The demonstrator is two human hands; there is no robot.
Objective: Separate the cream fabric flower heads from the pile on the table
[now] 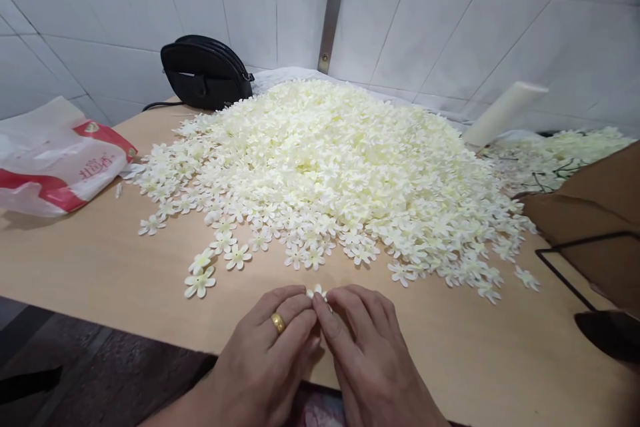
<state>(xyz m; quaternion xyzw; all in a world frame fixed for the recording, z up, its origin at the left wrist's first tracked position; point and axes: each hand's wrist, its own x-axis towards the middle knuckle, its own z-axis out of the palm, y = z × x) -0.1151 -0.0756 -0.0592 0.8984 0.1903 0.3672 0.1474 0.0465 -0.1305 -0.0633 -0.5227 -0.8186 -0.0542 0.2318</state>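
Observation:
Between the fingertips of my two hands, low in the middle of the view, is a small white artificial flower (pixel 318 291). My left hand (pixel 273 340), with a gold ring on one finger, pinches it from the left. My right hand (pixel 367 340) closes on it from the right, thumb and forefinger pressed near its centre. Most of the flower is hidden behind the fingers. Just beyond my hands spreads a large heap of cream-white fabric flowers (pixel 325 160). A few loose flowers (pixel 199 282) lie apart from it at the front left.
A black bag (pixel 207 73) stands behind the heap by the tiled wall (pixel 240 0). On the left lies a red and white plastic bag (pixel 65 160). At right are a pale roll (pixel 505 110), brown cardboard (pixel 595 220) and a black metal frame (pixel 565 280). The wooden table's (pixel 125 273) front edge runs near me.

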